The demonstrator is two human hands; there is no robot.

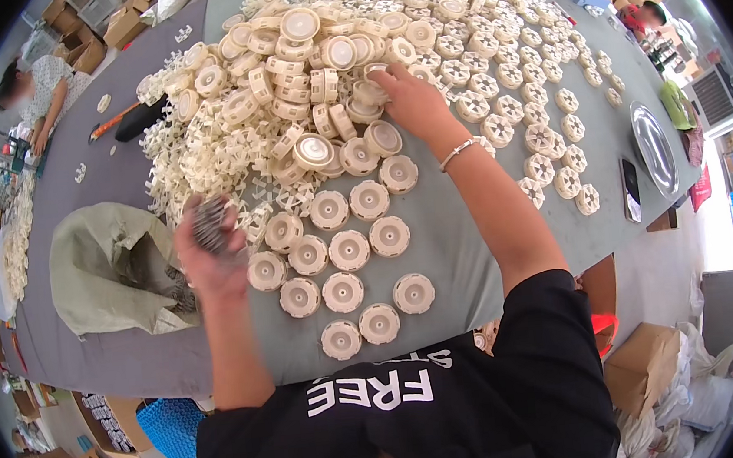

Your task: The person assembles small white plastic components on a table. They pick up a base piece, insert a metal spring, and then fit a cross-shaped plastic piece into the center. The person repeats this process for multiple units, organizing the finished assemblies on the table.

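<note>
My left hand (214,264), blurred by motion, is closed around a bunch of small dark metal parts (209,225) whose exact kind I cannot make out. Reaching to the right side of a heap of round cream plastic caps (289,87), my right hand (412,103) has its fingers closed at the rim of one cap (373,73). Several loose caps (349,250) lie hollow side up in rough rows between my arms. Small pronged cream pieces (190,153) are piled beyond my left hand. Beside that hand, an open greenish sack (93,292) holds dark metal bits.
Many round pieces with star-shaped inserts (497,130) spread over the table's far and right side. A steel oval tray (654,147) and a phone (631,188) lie near the right edge. An orange-handled tool (111,124) is at the left. People sit at far left and far right.
</note>
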